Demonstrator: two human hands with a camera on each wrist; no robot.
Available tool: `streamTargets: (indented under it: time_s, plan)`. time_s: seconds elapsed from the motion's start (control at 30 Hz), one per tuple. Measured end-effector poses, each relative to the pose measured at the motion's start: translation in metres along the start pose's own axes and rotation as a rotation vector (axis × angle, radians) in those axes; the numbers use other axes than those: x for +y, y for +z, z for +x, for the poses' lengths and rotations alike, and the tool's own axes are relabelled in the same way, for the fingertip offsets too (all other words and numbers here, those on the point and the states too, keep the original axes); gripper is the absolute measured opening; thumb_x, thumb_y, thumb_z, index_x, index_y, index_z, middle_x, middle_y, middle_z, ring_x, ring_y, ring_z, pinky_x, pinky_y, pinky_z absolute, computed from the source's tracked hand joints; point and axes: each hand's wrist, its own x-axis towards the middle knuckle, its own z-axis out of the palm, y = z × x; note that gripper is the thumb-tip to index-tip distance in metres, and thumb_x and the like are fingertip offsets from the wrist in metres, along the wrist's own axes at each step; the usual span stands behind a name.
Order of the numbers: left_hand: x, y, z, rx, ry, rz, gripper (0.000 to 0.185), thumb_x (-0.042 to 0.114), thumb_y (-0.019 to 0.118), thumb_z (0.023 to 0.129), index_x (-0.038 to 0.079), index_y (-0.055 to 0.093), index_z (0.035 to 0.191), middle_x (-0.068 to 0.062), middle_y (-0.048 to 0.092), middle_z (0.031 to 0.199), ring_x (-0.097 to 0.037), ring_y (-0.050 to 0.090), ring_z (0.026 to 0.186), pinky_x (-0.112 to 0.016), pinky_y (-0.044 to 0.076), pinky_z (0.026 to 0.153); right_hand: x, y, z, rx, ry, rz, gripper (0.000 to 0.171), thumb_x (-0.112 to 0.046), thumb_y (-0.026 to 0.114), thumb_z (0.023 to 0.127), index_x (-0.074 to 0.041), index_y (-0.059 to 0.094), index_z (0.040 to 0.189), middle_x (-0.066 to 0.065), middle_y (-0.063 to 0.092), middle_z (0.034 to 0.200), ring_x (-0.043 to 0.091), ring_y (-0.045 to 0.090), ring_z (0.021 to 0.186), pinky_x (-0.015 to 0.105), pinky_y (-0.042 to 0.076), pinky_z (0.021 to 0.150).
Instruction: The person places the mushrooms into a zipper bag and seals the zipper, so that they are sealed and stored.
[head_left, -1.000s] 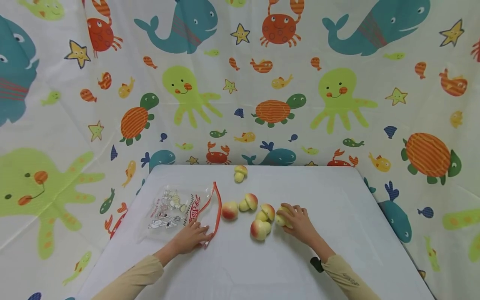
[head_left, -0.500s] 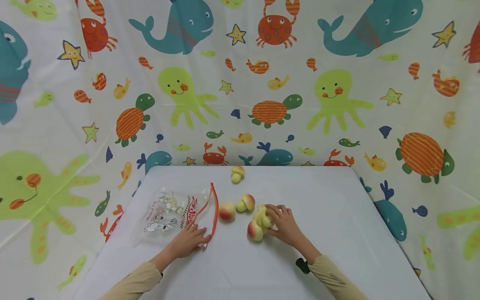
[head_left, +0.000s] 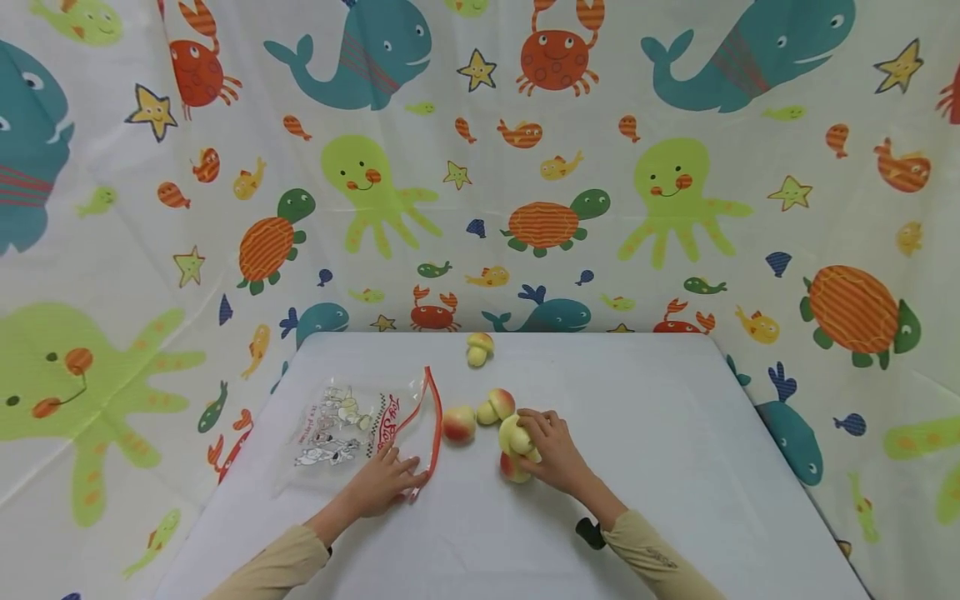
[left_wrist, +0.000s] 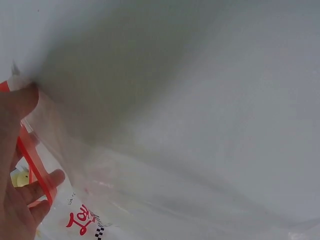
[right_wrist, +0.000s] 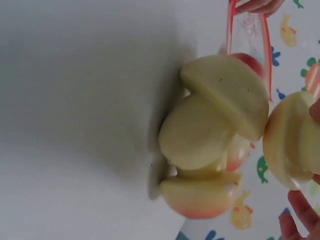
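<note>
My right hand [head_left: 553,450] grips a yellow toy mushroom [head_left: 514,435], which overlaps the mushrooms behind it in the head view. The right wrist view shows this held mushroom [right_wrist: 287,142] between thumb and fingers at the right edge, beside a mushroom [right_wrist: 207,110] lying on the table. Another mushroom with a red-blushed cap [head_left: 514,469] peeks out below the held one. My left hand [head_left: 382,483] holds the mouth of a clear zip bag [head_left: 330,425] printed with red lettering. In the left wrist view, the thumb and fingers sit at its red zip strip [left_wrist: 34,160].
Between bag and right hand lie a round red-and-yellow mushroom [head_left: 459,424] and a tilted one [head_left: 496,406]. One more mushroom [head_left: 478,348] stands near the far table edge. A white table [head_left: 637,400] spreads below, with a sea-animal curtain [head_left: 465,83] behind it.
My right hand has moved left with the mushroom, from the right side of the group to over it. My left hand stays at the bag's mouth.
</note>
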Motion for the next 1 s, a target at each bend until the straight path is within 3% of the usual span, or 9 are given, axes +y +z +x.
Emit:
streamTargets:
  time_s: [0.07, 0.1, 0.23, 0.3, 0.33, 0.43, 0.57, 0.77, 1.0]
  plan:
    - [0.0, 0.002, -0.001, 0.031, 0.011, 0.005, 0.048, 0.027, 0.066, 0.075, 0.029, 0.051, 0.121, -0.005, 0.061, 0.115, -0.035, 0.058, 0.096, -0.05, 0.04, 0.093, -0.004, 0.004, 0.002, 0.004, -0.006, 0.013, 0.051, -0.021, 0.076, 0.064, -0.01, 0.05, 0.107, 0.005, 0.051, 0.119, 0.017, 0.044, 0.095, 0.031, 0.034, 0.072]
    - [-0.004, 0.015, -0.003, 0.068, 0.029, 0.017, 0.048, 0.03, 0.062, 0.079, 0.031, 0.048, 0.124, -0.004, 0.058, 0.12, -0.035, 0.056, 0.1, -0.052, 0.035, 0.097, -0.006, 0.006, 0.004, 0.012, -0.013, 0.021, 0.051, -0.021, 0.076, 0.064, -0.01, 0.051, 0.106, 0.006, 0.051, 0.117, 0.018, 0.044, 0.096, 0.032, 0.035, 0.074]
    - [-0.005, 0.015, -0.004, 0.122, 0.044, 0.01, 0.051, 0.029, 0.064, 0.077, 0.032, 0.046, 0.125, -0.004, 0.059, 0.119, -0.036, 0.057, 0.098, -0.051, 0.035, 0.097, -0.012, 0.015, 0.012, 0.065, -0.047, 0.018, 0.048, -0.018, 0.074, 0.06, -0.008, 0.051, 0.101, 0.008, 0.051, 0.107, 0.023, 0.049, 0.095, 0.04, 0.038, 0.079]
    - [-0.006, 0.014, -0.003, 0.109, 0.038, 0.007, 0.05, 0.028, 0.065, 0.076, 0.03, 0.048, 0.124, -0.005, 0.059, 0.118, -0.036, 0.057, 0.098, -0.053, 0.035, 0.096, -0.016, 0.019, 0.016, 0.076, -0.052, -0.002, 0.046, -0.017, 0.072, 0.058, -0.008, 0.05, 0.098, 0.007, 0.05, 0.101, 0.022, 0.051, 0.092, 0.041, 0.04, 0.078]
    - [-0.003, 0.001, -0.001, 0.08, 0.023, 0.002, 0.052, 0.026, 0.069, 0.072, 0.028, 0.052, 0.12, -0.005, 0.061, 0.112, -0.036, 0.059, 0.093, -0.051, 0.04, 0.091, -0.018, 0.021, 0.018, 0.075, -0.051, -0.012, 0.047, -0.017, 0.071, 0.057, -0.008, 0.05, 0.098, 0.006, 0.049, 0.1, 0.021, 0.052, 0.089, 0.04, 0.04, 0.077]
    - [-0.002, 0.001, 0.001, 0.016, 0.006, 0.006, 0.05, 0.025, 0.069, 0.072, 0.027, 0.053, 0.12, -0.006, 0.061, 0.114, -0.036, 0.059, 0.095, -0.053, 0.04, 0.091, -0.025, 0.025, 0.024, 0.052, -0.044, 0.003, 0.047, -0.017, 0.07, 0.059, -0.008, 0.049, 0.101, 0.004, 0.049, 0.099, 0.017, 0.052, 0.084, 0.033, 0.04, 0.071]
    - [-0.001, -0.001, 0.003, -0.046, -0.007, 0.025, 0.05, 0.027, 0.067, 0.075, 0.031, 0.05, 0.122, -0.004, 0.059, 0.117, -0.036, 0.058, 0.096, -0.053, 0.038, 0.094, -0.031, 0.03, 0.031, 0.036, -0.05, 0.043, 0.047, -0.017, 0.071, 0.064, -0.008, 0.052, 0.106, 0.006, 0.051, 0.101, 0.018, 0.053, 0.086, 0.035, 0.041, 0.072]
    - [0.0, -0.001, 0.004, -0.023, 0.006, 0.082, 0.051, 0.032, 0.067, 0.074, 0.033, 0.05, 0.121, -0.001, 0.06, 0.116, -0.034, 0.059, 0.092, -0.053, 0.038, 0.094, -0.036, 0.039, 0.037, -0.004, -0.045, 0.014, 0.043, -0.019, 0.07, 0.069, -0.01, 0.053, 0.107, 0.008, 0.052, 0.103, 0.022, 0.052, 0.092, 0.036, 0.039, 0.073]
    - [0.001, 0.001, 0.003, 0.003, 0.025, 0.084, 0.05, 0.031, 0.069, 0.073, 0.031, 0.052, 0.12, -0.001, 0.061, 0.114, -0.033, 0.06, 0.09, -0.051, 0.041, 0.091, -0.041, 0.047, 0.043, -0.028, -0.054, -0.08, 0.041, -0.025, 0.069, 0.069, -0.014, 0.053, 0.104, 0.003, 0.054, 0.102, 0.023, 0.049, 0.095, 0.04, 0.037, 0.077]
